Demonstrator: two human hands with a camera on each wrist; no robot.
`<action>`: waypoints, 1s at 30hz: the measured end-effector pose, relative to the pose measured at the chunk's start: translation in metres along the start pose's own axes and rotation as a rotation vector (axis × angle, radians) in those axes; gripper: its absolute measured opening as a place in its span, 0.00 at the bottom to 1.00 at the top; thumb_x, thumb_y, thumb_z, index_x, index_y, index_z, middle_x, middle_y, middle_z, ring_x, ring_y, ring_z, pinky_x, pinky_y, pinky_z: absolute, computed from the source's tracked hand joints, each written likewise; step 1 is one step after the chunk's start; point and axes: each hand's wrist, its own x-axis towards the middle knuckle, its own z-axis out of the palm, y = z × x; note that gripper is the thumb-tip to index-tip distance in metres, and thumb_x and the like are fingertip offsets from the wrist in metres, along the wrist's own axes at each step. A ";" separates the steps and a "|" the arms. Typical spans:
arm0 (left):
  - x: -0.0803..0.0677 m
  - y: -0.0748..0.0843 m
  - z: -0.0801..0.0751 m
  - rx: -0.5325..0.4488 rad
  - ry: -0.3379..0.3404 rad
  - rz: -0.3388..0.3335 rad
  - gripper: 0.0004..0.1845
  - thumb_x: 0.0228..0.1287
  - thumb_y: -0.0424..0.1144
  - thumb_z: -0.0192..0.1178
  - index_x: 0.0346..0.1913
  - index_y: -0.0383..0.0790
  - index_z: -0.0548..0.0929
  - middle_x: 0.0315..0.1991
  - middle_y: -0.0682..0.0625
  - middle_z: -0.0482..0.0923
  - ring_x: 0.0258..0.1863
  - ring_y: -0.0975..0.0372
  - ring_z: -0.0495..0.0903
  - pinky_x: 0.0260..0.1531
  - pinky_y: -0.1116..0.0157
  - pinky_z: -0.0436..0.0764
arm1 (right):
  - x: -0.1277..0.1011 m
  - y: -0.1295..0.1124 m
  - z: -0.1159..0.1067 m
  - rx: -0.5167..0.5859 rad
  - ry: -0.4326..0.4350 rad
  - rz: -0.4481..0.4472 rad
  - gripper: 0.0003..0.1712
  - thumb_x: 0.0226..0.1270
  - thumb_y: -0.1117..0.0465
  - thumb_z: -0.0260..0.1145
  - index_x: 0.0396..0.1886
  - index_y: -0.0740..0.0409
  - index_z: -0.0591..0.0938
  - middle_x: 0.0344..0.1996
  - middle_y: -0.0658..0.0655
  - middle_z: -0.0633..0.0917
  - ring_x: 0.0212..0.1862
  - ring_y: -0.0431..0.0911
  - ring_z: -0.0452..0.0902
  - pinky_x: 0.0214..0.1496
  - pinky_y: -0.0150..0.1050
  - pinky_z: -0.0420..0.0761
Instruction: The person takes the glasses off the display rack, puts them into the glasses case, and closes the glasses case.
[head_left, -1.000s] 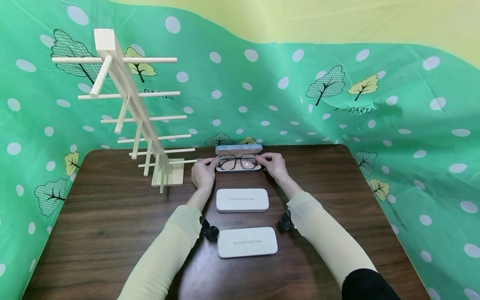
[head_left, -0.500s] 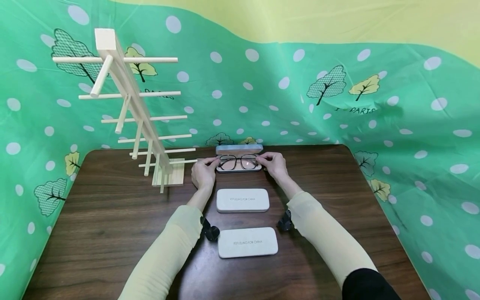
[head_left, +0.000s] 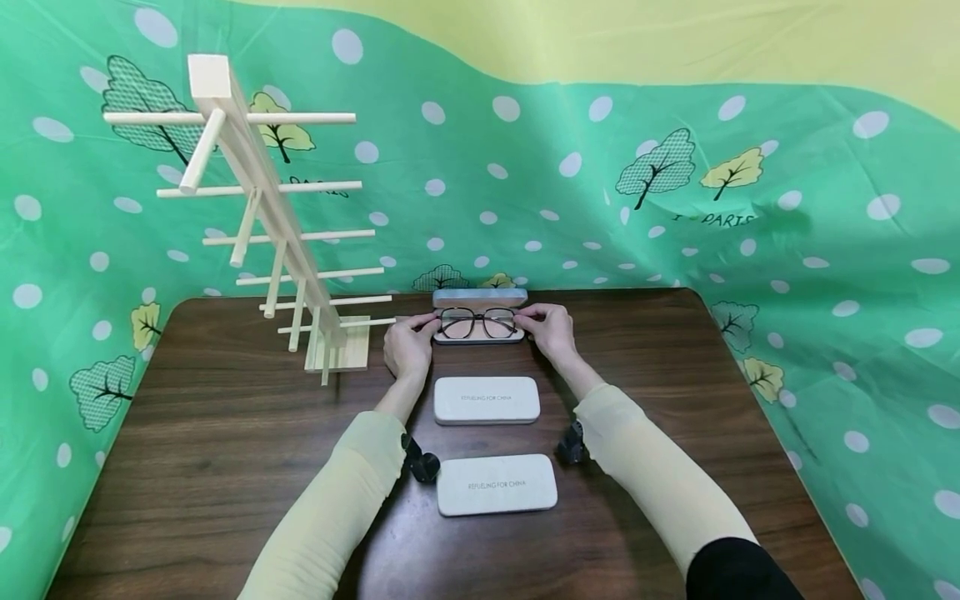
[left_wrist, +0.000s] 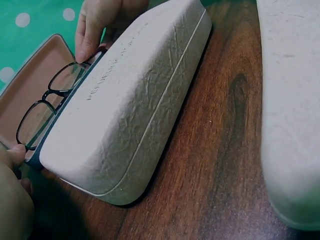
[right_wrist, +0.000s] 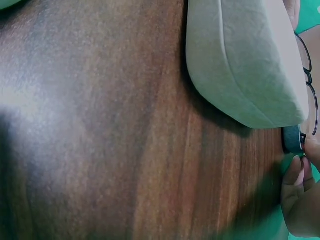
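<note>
A pair of glasses point(head_left: 477, 322) with a thin black frame and clear, squarish lenses sits in an open glasses case point(head_left: 478, 298) at the 12 o'clock end of the dark wooden bench point(head_left: 187, 433). The case has a grey-blue outside and a pinkish lining (best seen in the left wrist view), with its lid standing up behind the lenses. The left hand point(head_left: 408, 346) pinches the frame's left end at about 9 o'clock of the glasses, fingertips curled onto the rim. The right hand point(head_left: 550, 327) grasps the other end at 3 o'clock in the same way. In the left wrist view the frame's front shows just over the case's edge, one lens beside the other, with the right hand's fingers point(left_wrist: 89, 35) on the far corner.

Toward 6 o'clock from the open case lie two closed pale cases with a crinkled surface and small printed lettering: the middle case point(head_left: 487, 400) and the near case point(head_left: 497, 484), set well apart in a row. A wooden rack point(head_left: 258, 208) of thin dowels stands at 10 o'clock. Green cloth point(head_left: 675, 217) with white dots and trees hangs behind the bench.
</note>
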 end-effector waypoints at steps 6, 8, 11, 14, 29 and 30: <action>0.000 -0.001 -0.003 -0.007 -0.004 0.011 0.07 0.61 0.49 0.74 0.41 0.57 0.94 0.48 0.54 0.91 0.49 0.52 0.88 0.45 0.51 0.84 | -0.001 -0.001 -0.001 0.009 -0.012 0.001 0.10 0.68 0.57 0.73 0.46 0.55 0.92 0.47 0.58 0.91 0.38 0.41 0.83 0.33 0.26 0.81; 0.000 -0.001 -0.004 -0.008 -0.004 0.009 0.08 0.63 0.50 0.73 0.43 0.57 0.94 0.49 0.54 0.91 0.51 0.52 0.88 0.46 0.50 0.84 | -0.001 -0.001 -0.002 0.027 -0.016 -0.001 0.10 0.69 0.57 0.72 0.46 0.56 0.91 0.47 0.59 0.91 0.37 0.40 0.82 0.34 0.27 0.82; 0.001 -0.002 -0.005 -0.017 -0.010 -0.002 0.10 0.67 0.51 0.69 0.46 0.56 0.93 0.51 0.53 0.90 0.54 0.51 0.87 0.48 0.49 0.84 | -0.002 -0.002 -0.003 0.062 -0.022 0.006 0.11 0.71 0.57 0.71 0.47 0.57 0.90 0.45 0.59 0.90 0.36 0.39 0.81 0.35 0.30 0.84; 0.001 -0.002 -0.007 -0.023 -0.028 -0.003 0.13 0.71 0.53 0.65 0.51 0.55 0.91 0.52 0.52 0.90 0.55 0.50 0.86 0.50 0.47 0.83 | -0.002 -0.002 -0.004 0.112 -0.021 0.029 0.13 0.74 0.56 0.67 0.49 0.59 0.89 0.44 0.60 0.88 0.35 0.41 0.82 0.36 0.32 0.86; 0.001 0.008 -0.014 -0.029 -0.196 -0.022 0.32 0.75 0.68 0.43 0.65 0.54 0.83 0.62 0.47 0.83 0.65 0.45 0.78 0.64 0.42 0.74 | 0.000 -0.001 -0.009 0.237 -0.048 0.101 0.41 0.77 0.30 0.50 0.64 0.61 0.80 0.54 0.66 0.82 0.53 0.56 0.81 0.49 0.44 0.88; 0.002 0.009 -0.015 -0.034 -0.206 -0.028 0.33 0.75 0.69 0.41 0.66 0.54 0.82 0.64 0.47 0.82 0.67 0.45 0.76 0.66 0.42 0.72 | 0.000 -0.002 -0.010 0.233 -0.054 0.109 0.44 0.75 0.28 0.49 0.65 0.61 0.80 0.55 0.66 0.82 0.54 0.56 0.80 0.51 0.45 0.88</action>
